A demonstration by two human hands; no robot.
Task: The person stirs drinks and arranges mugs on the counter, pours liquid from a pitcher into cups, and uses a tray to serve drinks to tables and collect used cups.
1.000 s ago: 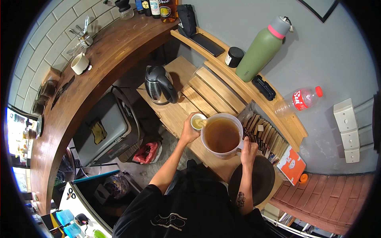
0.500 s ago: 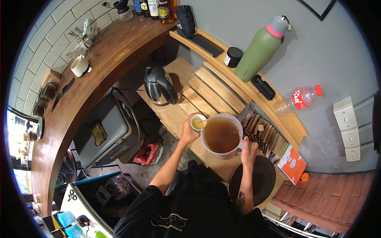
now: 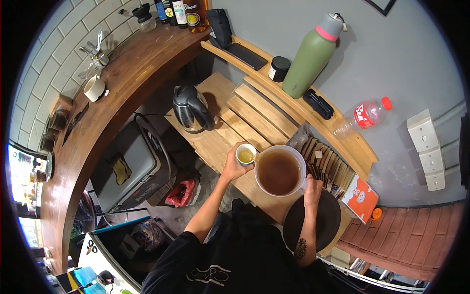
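Note:
My left hand is closed around a small white cup, with pale yellow liquid visible inside. In my right hand, gripped by its handle, is a large translucent pitcher of brown liquid. The pitcher's spout is at the right side of the cup's rim. Both vessels are above a slatted wooden table. Whether any liquid is still flowing from the spout is hard to make out.
On the table stands a black electric kettle; a round dark disc lies near my right forearm. Upright packets line the wall side. The ledge carries a green bottle and a clear plastic bottle. A curved wooden counter runs left.
The pitcher has moved slightly right and looks more level, its spout drawing back to the cup's edge. A stream of liquid seen earlier at the spout is no longer distinct. The camera view shifted a little.

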